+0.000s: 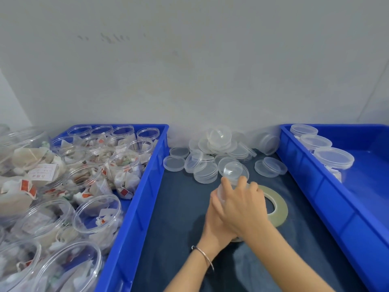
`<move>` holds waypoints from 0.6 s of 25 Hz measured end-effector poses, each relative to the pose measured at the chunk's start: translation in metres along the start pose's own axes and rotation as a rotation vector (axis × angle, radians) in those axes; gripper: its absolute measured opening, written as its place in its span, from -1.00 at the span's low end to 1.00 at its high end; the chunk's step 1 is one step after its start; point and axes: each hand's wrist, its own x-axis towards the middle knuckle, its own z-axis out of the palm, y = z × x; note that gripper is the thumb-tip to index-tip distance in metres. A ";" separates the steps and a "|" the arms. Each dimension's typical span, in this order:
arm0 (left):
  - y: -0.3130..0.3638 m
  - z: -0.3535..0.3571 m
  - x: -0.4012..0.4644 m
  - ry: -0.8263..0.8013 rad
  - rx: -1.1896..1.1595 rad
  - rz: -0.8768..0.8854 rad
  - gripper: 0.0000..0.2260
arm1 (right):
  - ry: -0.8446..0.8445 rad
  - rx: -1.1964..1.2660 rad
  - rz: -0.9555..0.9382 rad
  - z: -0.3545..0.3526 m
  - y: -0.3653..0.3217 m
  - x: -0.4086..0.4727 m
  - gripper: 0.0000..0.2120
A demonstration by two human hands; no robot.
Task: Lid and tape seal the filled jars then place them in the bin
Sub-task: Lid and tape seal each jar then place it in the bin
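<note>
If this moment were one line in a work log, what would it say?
step: lidding | both hands grip jar, lid on top | tape roll on mat, untouched | right bin: three lidded jars

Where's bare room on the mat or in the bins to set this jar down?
Free: the dark mat between the left bin wall and the hands, and most of the right bin floor in front of its three lidded jars. Crowded: the loose lids at the back, the tape roll, and the left bin, packed with open jars.
</note>
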 end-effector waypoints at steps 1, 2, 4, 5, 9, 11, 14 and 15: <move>0.002 -0.007 0.005 -0.090 -0.092 -0.090 -0.35 | -0.066 0.072 -0.090 -0.001 0.010 0.000 -0.47; 0.001 -0.006 0.007 -0.215 -0.112 -0.043 -0.44 | -0.127 0.156 -0.248 -0.003 0.022 -0.001 -0.46; 0.012 -0.012 0.009 -0.284 0.084 0.029 -0.80 | -0.117 0.266 -0.452 -0.006 0.037 -0.005 -0.56; 0.022 -0.018 0.011 -0.186 0.222 0.066 -0.89 | -0.056 0.284 -0.429 -0.006 0.039 -0.010 -0.62; 0.031 -0.014 0.005 -0.065 0.126 0.152 -0.72 | 0.163 0.287 -0.277 0.001 0.018 -0.028 -0.72; 0.026 -0.014 -0.007 -0.168 -0.002 0.080 -0.64 | 0.204 0.420 -0.232 -0.001 0.019 -0.031 -0.72; 0.014 -0.012 -0.029 -0.157 -0.344 -0.171 -0.37 | 0.046 1.209 0.031 0.000 0.052 -0.025 -0.72; 0.009 -0.015 -0.033 -0.134 -0.363 -0.183 -0.33 | 0.063 1.202 0.126 0.009 0.067 -0.024 -0.71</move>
